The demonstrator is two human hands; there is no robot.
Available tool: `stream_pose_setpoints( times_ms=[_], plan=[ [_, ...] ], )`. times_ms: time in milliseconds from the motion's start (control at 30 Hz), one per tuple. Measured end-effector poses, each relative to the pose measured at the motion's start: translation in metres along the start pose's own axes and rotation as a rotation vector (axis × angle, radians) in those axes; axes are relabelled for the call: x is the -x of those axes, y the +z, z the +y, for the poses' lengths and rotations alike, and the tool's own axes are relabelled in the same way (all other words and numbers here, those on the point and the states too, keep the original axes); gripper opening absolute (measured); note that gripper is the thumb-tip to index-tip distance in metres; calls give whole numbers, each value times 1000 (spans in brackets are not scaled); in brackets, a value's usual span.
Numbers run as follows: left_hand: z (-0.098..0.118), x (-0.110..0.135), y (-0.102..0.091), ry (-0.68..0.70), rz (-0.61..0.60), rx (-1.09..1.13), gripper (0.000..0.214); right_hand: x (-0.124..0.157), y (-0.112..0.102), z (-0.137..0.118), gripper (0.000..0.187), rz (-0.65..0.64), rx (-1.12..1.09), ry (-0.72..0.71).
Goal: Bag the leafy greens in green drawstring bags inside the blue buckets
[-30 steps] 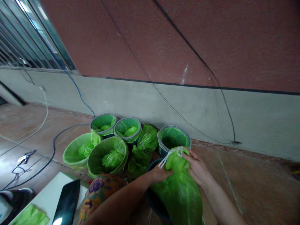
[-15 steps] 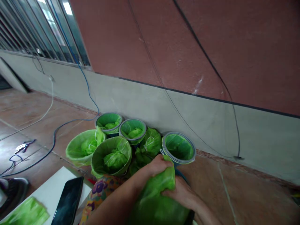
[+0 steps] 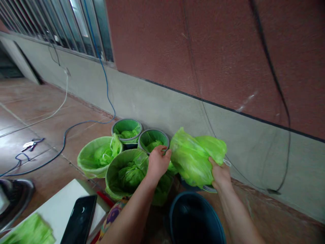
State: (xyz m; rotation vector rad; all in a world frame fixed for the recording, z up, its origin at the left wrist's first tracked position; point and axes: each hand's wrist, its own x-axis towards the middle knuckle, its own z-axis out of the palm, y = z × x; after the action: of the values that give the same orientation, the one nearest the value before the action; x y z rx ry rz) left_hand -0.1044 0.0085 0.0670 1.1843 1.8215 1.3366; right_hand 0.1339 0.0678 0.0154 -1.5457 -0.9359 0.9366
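Both my hands hold a crumpled bright green plastic bag point(image 3: 194, 157) in the air above the floor. My left hand point(image 3: 157, 162) pinches its left edge, fingers closed. My right hand point(image 3: 220, 173) grips its lower right part, fingers wrapped round it. Directly below, nearer me, stands an unlined dark blue bucket point(image 3: 195, 220). Left of my left hand stand several buckets lined with green bags: a big one point(image 3: 124, 174), a light green one point(image 3: 98, 159) and two small ones point(image 3: 127, 127) point(image 3: 153, 138) by the wall.
A grey and red wall point(image 3: 177, 101) runs behind the buckets. A blue cable point(image 3: 63, 135) and a white cable point(image 3: 58, 108) lie on the tiled floor. At lower left a white board point(image 3: 57, 211) carries a black phone point(image 3: 80, 222) and folded green bags point(image 3: 31, 232).
The green bag was low over the blue bucket, bunched in both hands. It is now lifted up and to the right, and the blue bucket shows bare. The view has shifted right.
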Motion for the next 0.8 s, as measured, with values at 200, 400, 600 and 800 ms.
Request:
stream_pose_setpoints(
  times_ms=[200,400,600,800],
  plan=[
    [-8,-7,12,-142,-61,165,22,-43,105,39,48,-112,333,56],
    [-12,-12,11,-195,-63,385,23,-11,123,120,65,-396,448,221],
    [-5,-11,-4,-208,-16,543,21,32,105,164,24,-729,958,-69],
    [-2,-11,-11,-243,12,591,20,63,131,191,13,-937,1038,-97]
  ],
)
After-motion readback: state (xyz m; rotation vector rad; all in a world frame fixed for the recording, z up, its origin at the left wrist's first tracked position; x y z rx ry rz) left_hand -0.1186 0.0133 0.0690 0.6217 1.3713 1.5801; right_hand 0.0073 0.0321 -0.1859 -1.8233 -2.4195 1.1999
